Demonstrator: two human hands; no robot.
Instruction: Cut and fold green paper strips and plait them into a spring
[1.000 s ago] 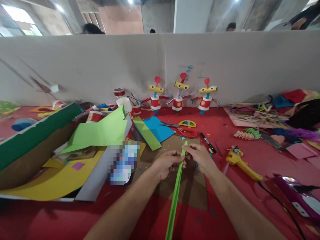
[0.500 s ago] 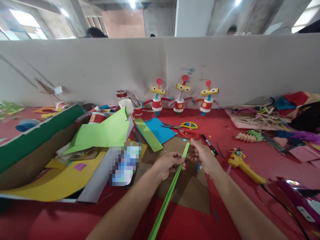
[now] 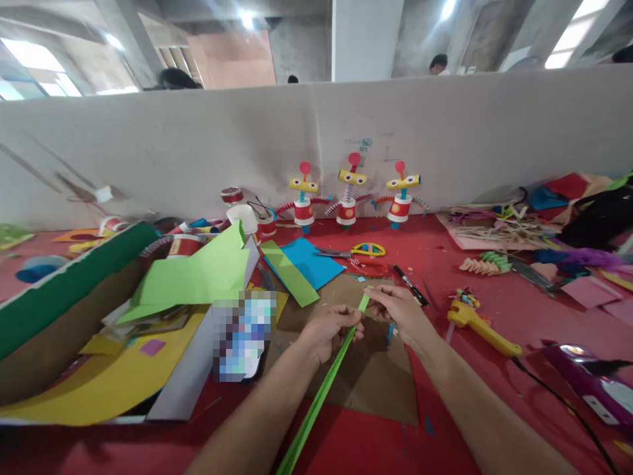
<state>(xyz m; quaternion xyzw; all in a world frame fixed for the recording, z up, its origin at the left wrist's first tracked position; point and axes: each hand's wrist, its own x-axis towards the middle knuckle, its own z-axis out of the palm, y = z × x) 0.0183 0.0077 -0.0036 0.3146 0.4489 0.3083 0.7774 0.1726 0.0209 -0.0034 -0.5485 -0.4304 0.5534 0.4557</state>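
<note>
Over the brown cardboard sheet (image 3: pixel 380 389) at the middle of the counter (image 3: pixel 494 369), both grips are closing on one long green paper strip (image 3: pixel 321 396). The left hand (image 3: pixel 329 330) is pinching it narrow, thumb against curled fingers, a little short of its far end. The right hand (image 3: pixel 400 310) is pinching the far tip itself, fingertips tight together. The hands are sitting near each other, not touching.

The strip is running from that tip back toward the camera and off the bottom edge. It is looking folded lengthwise, but the crease is too thin to confirm.

Judgement: this is calling for keeping the strip taut between the two pinches and the long edges lined up. Thin paper like this is likely kinking or tearing under any twist, so light, even pressure is suiting it better than one hard squeeze.

Outward, a black marker (image 3: pixel 410 285) is lying just beyond the right hand. Yellow-handled scissors (image 3: pixel 363 250) and a blue sheet (image 3: pixel 311 260) are lying farther back. A yellow glue gun (image 3: pixel 477 323) is lying off to the right. Three paper robots (image 3: pixel 347 198) are standing at the partition.
</note>
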